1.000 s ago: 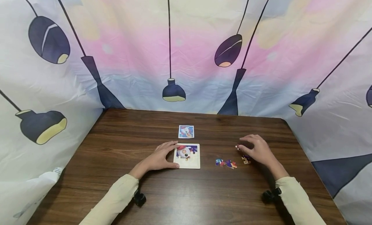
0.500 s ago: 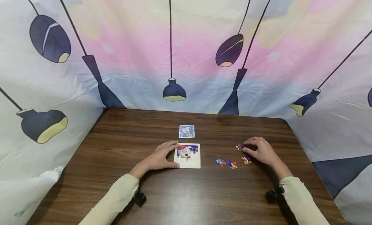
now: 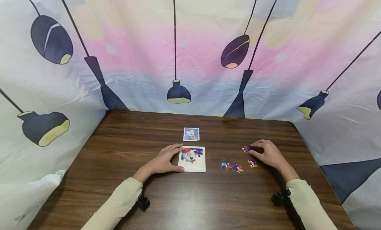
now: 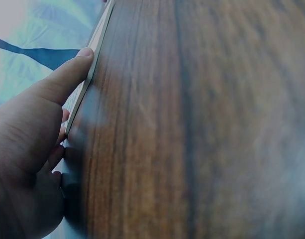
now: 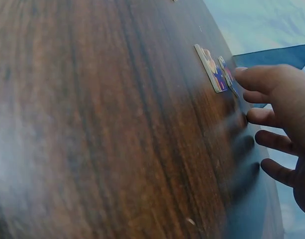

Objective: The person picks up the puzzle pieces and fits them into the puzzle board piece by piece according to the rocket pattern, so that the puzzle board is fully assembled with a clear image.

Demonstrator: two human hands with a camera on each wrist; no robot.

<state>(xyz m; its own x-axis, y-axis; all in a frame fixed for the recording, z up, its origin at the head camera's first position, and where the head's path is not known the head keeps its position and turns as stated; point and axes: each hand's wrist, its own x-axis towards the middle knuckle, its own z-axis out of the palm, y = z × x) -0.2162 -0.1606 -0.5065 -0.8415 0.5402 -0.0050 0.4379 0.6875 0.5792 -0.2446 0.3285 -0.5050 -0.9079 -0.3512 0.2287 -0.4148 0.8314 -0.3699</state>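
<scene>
My left hand (image 3: 165, 160) holds the left side of a pale square puzzle board (image 3: 200, 167), thumb at the near corner and fingertips at the far one. Part of a white-faced, red-hatted picture fills its upper area. In the left wrist view, the left thumb (image 4: 70, 74) presses the board's edge (image 4: 90, 74). At the right, my right hand (image 3: 268, 154) pinches the right end of a purple and red puzzle piece (image 3: 246, 149) lying on the table. The right wrist view shows that piece (image 5: 226, 72) at the right thumb (image 5: 261, 77), beside another piece (image 5: 210, 67).
A small picture card (image 3: 191, 134) lies beyond the board. Between the board and my right hand are a blue and red piece (image 3: 225, 166) and a purple and orange piece (image 3: 237, 167). Another piece (image 3: 252, 162) is nearer me. A patterned curtain (image 3: 143, 58) hangs behind the table.
My right hand has shifted right and slightly nearer me, uncovering the purple and red piece, which has then moved slightly away from me. My left hand and the board have stayed in place.
</scene>
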